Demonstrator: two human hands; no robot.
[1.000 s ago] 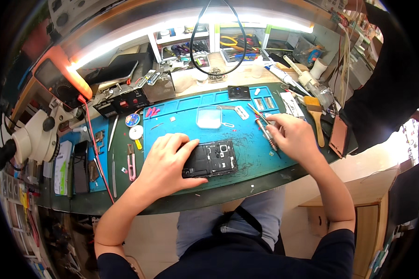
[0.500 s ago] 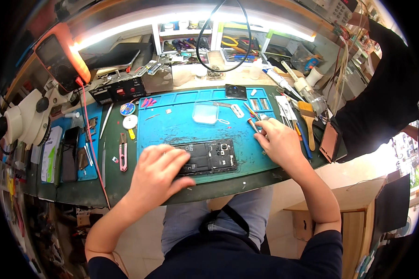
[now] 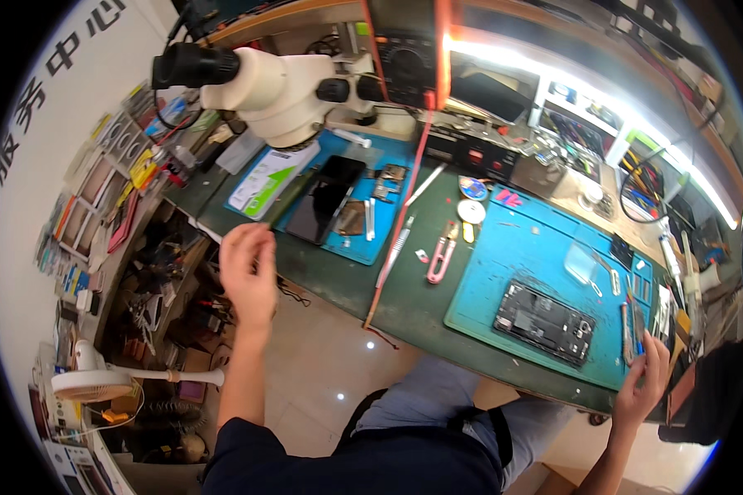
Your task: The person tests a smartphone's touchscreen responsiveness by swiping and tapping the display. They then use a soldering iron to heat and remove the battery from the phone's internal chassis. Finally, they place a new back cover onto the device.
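My left hand (image 3: 250,268) is raised at the bench's front edge on the left, fingers loosely bent and nothing visible in them. Nearest to it are a white and green box (image 3: 272,177) and a dark smartphone (image 3: 328,198) on a small blue mat. At far right, my right hand (image 3: 645,375) has its fingers apart at the edge of the large blue work mat (image 3: 495,247). Its fingertips are beside a slim screwdriver (image 3: 627,334) and a pair of tweezers (image 3: 637,318); contact is unclear. An opened phone (image 3: 545,322) with its inner parts exposed lies on this mat.
A white microscope (image 3: 264,91) overhangs the left side. Pink-handled cutters (image 3: 442,254), a white spool (image 3: 471,211) and a red cable (image 3: 404,214) lie between the mats. A clear plastic box (image 3: 582,262) sits on the large mat. A white fan (image 3: 91,384) stands lower left.
The view has swung left. My left hand has left the opened phone for the bench's left part. My right hand, earlier gripping a tool, is now with fingers apart beside the tools.
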